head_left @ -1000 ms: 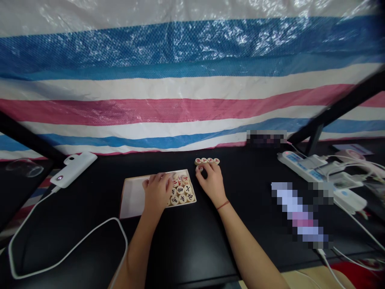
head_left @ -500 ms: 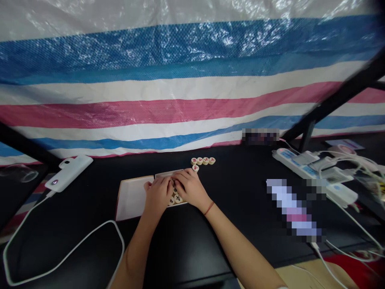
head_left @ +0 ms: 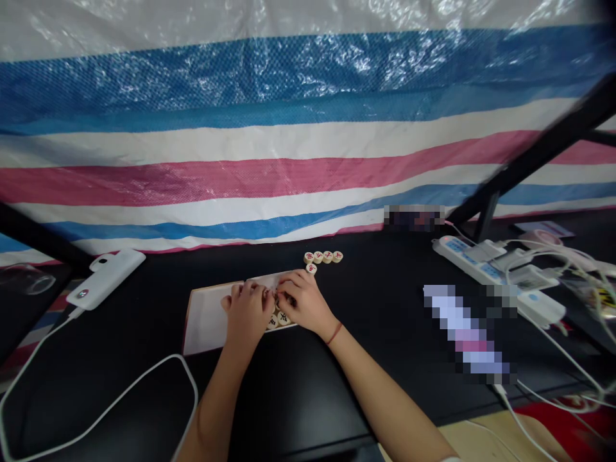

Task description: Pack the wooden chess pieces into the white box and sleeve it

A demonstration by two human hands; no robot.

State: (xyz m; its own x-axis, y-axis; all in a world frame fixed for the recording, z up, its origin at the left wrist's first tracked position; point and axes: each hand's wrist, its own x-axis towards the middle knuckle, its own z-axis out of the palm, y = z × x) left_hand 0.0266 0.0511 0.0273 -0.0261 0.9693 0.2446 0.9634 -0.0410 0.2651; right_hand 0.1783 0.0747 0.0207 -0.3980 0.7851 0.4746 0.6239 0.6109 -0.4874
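An open box (head_left: 262, 280) holds round Chinese chess pieces (head_left: 283, 317) with dark characters, partly covered by both hands. My left hand (head_left: 248, 312) rests over the left part of the box, thumb out to the side and fingers bent over the pieces; their tips are partly hidden. From the right, my right hand (head_left: 304, 300) reaches in with thumb and fingers close together at a piece; its grip is partly hidden. Beyond it stand several pieces with red characters (head_left: 328, 257) in a short row, with one more piece (head_left: 311, 269) in front of the row's left end.
The pale box lid (head_left: 208, 319) lies at the left, beside the box. A white device (head_left: 108, 276) with a cable is farther left. At the right are a blurred phone-like object (head_left: 466, 333) and a power strip (head_left: 495, 273) with tangled cables. Striped sheeting (head_left: 289, 179) hangs behind the black table.
My left hand has shifted slightly left over the box, and its fingers have bent differently. The fingers of my right hand have drawn closer together among the pieces. The red row is unchanged.
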